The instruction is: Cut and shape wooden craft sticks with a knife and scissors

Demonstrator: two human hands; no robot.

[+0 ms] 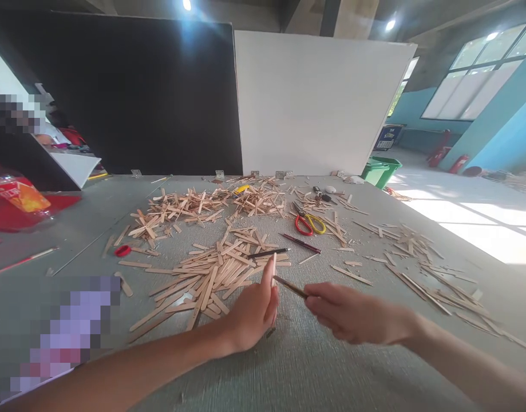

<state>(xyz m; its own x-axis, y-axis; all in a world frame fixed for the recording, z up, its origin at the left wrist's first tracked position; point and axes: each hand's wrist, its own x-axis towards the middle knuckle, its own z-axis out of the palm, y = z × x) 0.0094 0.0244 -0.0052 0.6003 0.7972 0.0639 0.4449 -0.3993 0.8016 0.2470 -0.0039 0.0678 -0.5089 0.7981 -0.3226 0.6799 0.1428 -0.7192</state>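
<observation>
Near the middle of the table, my left hand (pixel 256 309) is closed around a wooden craft stick (pixel 274 266), held upright with its edge toward me. My right hand (pixel 352 312) grips a slim, dark, file-like tool (pixel 291 286); its exact kind is hard to make out. The tool's tip meets the stick, or comes very close to it, just above my left fingers. Behind my left hand lies a loose pile of craft sticks (pixel 228 263). A black pen (pixel 269 252) rests on that pile, and a dark red pencil or pen (pixel 302 244) lies to its right.
Red-and-yellow-handled scissors (pixel 309 223) lie beyond the pens. More craft sticks (pixel 185 203) are heaped at the back, and split pieces (pixel 443 292) lie scattered on the right. A red tape ring (pixel 122 250) and a drink bottle (pixel 20 197) are on the left. Upright panels (pixel 318 103) border the table.
</observation>
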